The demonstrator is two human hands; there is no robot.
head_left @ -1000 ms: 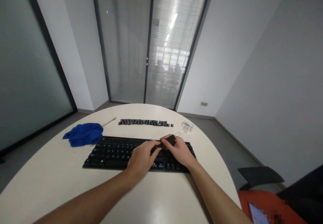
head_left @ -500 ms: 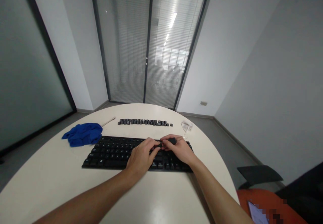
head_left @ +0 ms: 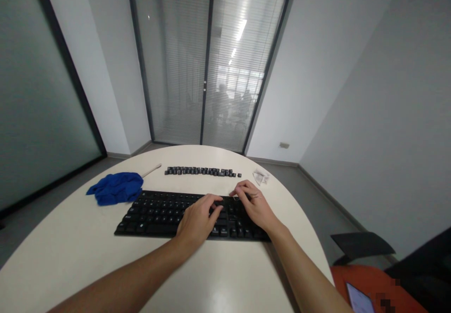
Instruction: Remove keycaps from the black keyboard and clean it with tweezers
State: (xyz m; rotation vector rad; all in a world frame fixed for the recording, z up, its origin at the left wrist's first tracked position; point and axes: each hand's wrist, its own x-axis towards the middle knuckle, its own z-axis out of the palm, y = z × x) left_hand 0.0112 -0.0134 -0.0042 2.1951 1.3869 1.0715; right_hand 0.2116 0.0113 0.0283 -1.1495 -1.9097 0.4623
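On the round cream tabletop (head_left: 211, 275): long black plastic keyboard (head_left: 160, 216), clock's centre; 12 points away from wearer.
Left bare hand (head_left: 198, 216): over keys just right of centre; thumb and forefinger bent towards each other, dark gap between.
Right bare hand (head_left: 256, 206): 3 o'clock, at the right-end keys; fingers loosely curled, apart from left hand's.
Small black loose keycaps (head_left: 199, 171): long row at 12, one set apart at its right end.
Around: crumpled blue cloth (head_left: 118, 188), 10; slim pale stick (head_left: 152, 170), between 10 and 11; crinkled clear packet (head_left: 260, 177), 2.
Handling: looks like fine fingertip work at the keys. Best with the left hand steadying the board, force light and square to one key, neighbours untouched.
Hard to make out: keys under both palms hidden; whether either hand pinches anything, cannot tell, dark on dark; packet's contents unclear; orange chair seat (head_left: 362, 275), 4 o'clock, cut off by frame.
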